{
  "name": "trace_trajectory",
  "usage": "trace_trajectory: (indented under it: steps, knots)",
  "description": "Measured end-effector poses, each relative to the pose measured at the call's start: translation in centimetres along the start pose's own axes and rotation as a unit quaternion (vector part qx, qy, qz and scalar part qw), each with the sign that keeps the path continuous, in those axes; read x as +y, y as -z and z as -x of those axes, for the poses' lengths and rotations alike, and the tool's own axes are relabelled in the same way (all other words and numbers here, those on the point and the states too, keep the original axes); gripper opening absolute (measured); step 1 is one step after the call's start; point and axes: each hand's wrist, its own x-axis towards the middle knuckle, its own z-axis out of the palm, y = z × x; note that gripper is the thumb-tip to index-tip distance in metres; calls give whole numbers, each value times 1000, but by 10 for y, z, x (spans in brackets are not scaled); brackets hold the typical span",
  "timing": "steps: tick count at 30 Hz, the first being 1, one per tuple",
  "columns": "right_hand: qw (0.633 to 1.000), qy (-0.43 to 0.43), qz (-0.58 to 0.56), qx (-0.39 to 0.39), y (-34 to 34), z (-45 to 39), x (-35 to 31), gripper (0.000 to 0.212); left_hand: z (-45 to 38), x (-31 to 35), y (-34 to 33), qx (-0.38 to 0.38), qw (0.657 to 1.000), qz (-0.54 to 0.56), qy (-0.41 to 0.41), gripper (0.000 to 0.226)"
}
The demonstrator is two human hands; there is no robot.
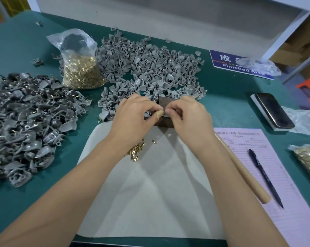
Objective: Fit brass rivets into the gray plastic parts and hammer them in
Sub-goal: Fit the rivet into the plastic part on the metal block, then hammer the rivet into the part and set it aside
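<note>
Head view: a blue sign (239, 64) reading "Finished Area" lies on the green desk (227, 97), beyond and to the right of the hands. Left hand (132, 114) and right hand (188, 114) meet over a dark block (164, 102), fingers curled, together pinching a small gray plastic part (165, 114), mostly hidden. Just beyond them spreads a pile of gray parts (150, 65); beyond and left, a clear bag (79, 63) holds brass rivets. Loose rivets (135, 150) lie on white cloth (150, 193) near the left wrist. A pen (264, 177) rests on a pink form (268, 168) beside a wooden handle (243, 168).
</note>
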Motion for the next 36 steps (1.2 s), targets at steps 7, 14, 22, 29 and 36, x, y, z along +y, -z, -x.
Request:
trace_trajectory:
  steps: [7, 14, 22, 29, 36]
  knots:
    - [998, 10, 58, -36, 8, -9, -6, 13, -2, -2, 0, -10, 1000, -1, -2, 7]
    - [1000, -25, -14, 2, -2, 1, -3, 14, 1, -1, 0, -14, 1000, -14, -3, 9]
    - [991, -19, -121, 51, -10, 8, 2, 19, 0, 0, 1, -18, 999, -44, -4, 8]
    - [983, -43, -137, 114, -18, 17, -3, 15, 0, 5, 4, -13, 997, -80, -15, 8]
    - [981, -50, -130, 136, -20, 22, -10, 16, 1, 5, 3, -7, 995, -102, -24, 10]
